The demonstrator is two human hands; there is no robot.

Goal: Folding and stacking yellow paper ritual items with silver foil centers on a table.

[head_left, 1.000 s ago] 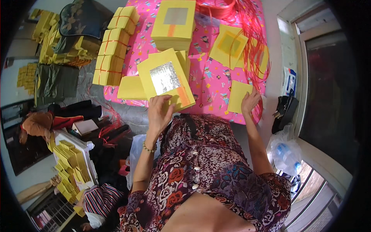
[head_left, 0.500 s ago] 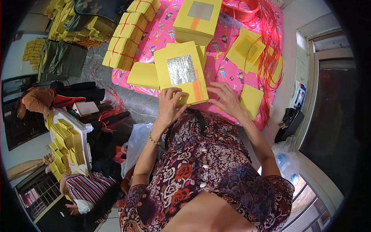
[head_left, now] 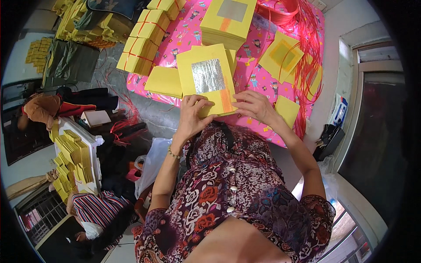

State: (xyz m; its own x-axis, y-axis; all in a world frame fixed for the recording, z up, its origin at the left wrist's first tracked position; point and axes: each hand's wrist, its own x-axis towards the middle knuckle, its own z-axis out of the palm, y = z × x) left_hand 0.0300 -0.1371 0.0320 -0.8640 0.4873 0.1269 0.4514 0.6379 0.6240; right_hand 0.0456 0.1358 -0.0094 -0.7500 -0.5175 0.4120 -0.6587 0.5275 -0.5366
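A thin stack of yellow paper sheets (head_left: 208,75) lies at the table's near edge, its top sheet bearing a silver foil square and an orange strip. My left hand (head_left: 192,117) grips the near left corner, fingers curled on top and thumb at the front edge. At the near right side my right hand (head_left: 256,107) pinches the edge with its fingers bent together. More yellow sheets show underneath, and a flat yellow pile (head_left: 164,80) lies just left. Behind stands a tall stack of foil-faced paper (head_left: 223,33).
Bundles tied with red cord (head_left: 139,55) line the left of the pink patterned table (head_left: 252,81). Red plastic strands (head_left: 302,65) hang at the right over loose yellow sheets (head_left: 280,55). Two people at the left sit by a white table (head_left: 90,138) with folded yellow paper.
My right hand has moved left and closed onto the stack's right edge; its fingers were spread beside it before. My left hand keeps its grip on the left corner.
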